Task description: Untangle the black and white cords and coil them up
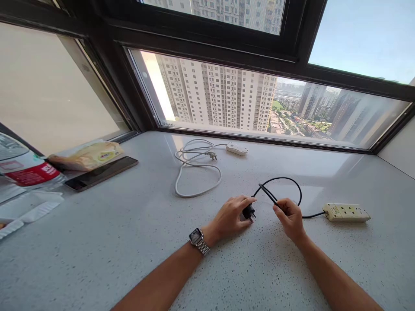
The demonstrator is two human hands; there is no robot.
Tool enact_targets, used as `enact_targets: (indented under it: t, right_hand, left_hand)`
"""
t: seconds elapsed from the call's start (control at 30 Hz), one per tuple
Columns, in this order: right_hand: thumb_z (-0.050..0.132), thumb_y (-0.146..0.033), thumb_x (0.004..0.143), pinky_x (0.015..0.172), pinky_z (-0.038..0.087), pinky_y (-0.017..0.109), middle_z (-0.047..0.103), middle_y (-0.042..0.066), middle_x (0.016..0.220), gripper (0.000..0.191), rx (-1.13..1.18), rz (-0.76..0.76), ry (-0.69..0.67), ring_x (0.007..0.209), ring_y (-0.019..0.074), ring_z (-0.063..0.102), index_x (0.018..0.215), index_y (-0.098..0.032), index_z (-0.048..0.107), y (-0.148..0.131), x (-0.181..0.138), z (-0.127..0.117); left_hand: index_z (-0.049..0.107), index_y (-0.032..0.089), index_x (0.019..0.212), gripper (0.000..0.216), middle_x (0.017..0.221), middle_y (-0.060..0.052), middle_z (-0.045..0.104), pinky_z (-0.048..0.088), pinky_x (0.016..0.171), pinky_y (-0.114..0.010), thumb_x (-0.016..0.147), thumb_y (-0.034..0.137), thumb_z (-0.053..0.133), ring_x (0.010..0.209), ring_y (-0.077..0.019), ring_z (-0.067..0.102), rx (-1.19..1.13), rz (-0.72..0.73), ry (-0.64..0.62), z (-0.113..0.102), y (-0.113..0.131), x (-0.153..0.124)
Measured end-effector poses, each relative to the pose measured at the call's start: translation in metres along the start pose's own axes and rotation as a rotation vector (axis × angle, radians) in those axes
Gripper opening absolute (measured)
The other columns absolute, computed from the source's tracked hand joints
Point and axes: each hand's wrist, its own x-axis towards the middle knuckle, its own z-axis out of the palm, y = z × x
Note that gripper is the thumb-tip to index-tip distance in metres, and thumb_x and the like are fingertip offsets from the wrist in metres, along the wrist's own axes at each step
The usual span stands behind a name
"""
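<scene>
Between the thumb and fingers of my left hand is a black plug, its metal prongs pointing down and to the right. My right hand pinches the black cord, which rises in a loop behind both hands. From there the cord runs right to a cream power strip lying flat on the speckled white counter. Farther back, a white extension cord lies in loose coils with its grey plug and a small white power strip near the window.
At the left lie a dark phone, a yellow tissue pack, a clear bottle with a red label and a white tray. A black window frame edges the counter at the back, and a white wall stands at right.
</scene>
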Motion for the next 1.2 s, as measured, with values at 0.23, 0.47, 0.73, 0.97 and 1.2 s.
enact_targets:
  t: [0.23,0.47,0.73,0.97,1.2]
  right_hand:
    - [0.058,-0.038,0.081,0.048,0.037,0.024,0.051,-0.001,0.055,0.024,-0.262,-0.011,0.011,0.05,0.0118,0.044,0.067,-0.018,0.056,0.004,0.009,-0.009]
    - [0.057,-0.04,0.083,0.052,0.038,0.024,0.05,-0.001,0.057,0.026,-0.209,-0.009,0.16,0.054,0.0122,0.044,0.069,-0.018,0.058,0.005,0.01,-0.012]
    - [0.058,-0.037,0.085,0.046,0.029,0.024,0.039,-0.004,0.055,0.024,-0.094,-0.026,0.2,0.049,0.0097,0.033,0.07,-0.017,0.056,0.006,0.007,-0.008]
    - [0.052,-0.031,0.089,0.047,0.032,0.024,0.05,0.0,0.06,0.02,-0.038,-0.298,-0.122,0.049,0.0106,0.04,0.079,-0.016,0.062,-0.019,-0.013,0.011]
    - [0.044,-0.04,0.094,0.05,0.034,0.024,0.051,0.002,0.062,0.034,0.008,-0.315,-0.279,0.052,0.0113,0.044,0.078,-0.015,0.062,-0.019,-0.016,0.021]
  left_hand:
    - [0.055,0.02,0.111,0.044,0.094,-0.004,0.063,0.045,0.07,-0.026,0.07,0.028,0.068,0.084,-0.0165,0.06,-0.217,-0.077,0.186,0.001,-0.008,-0.001]
    - [0.056,0.02,0.11,0.051,0.088,-0.002,0.066,0.043,0.061,-0.023,0.066,0.039,0.072,0.072,-0.0134,0.058,-0.246,-0.175,0.22,0.002,-0.014,-0.001]
    - [0.057,0.021,0.113,0.063,0.092,-0.004,0.069,0.048,0.07,-0.026,0.06,0.045,0.079,0.079,-0.0168,0.062,-0.18,-0.033,0.148,0.003,0.002,-0.005]
    - [0.063,0.017,0.114,0.069,0.072,-0.001,0.065,0.043,0.058,-0.023,0.059,0.057,0.075,0.06,-0.0135,0.055,-0.17,-0.183,0.184,0.012,0.005,-0.001]
    - [0.052,0.014,0.13,0.071,0.069,0.001,0.06,0.036,0.05,-0.02,0.068,0.044,0.072,0.056,-0.0102,0.047,-0.524,-0.338,0.194,0.013,0.017,0.0]
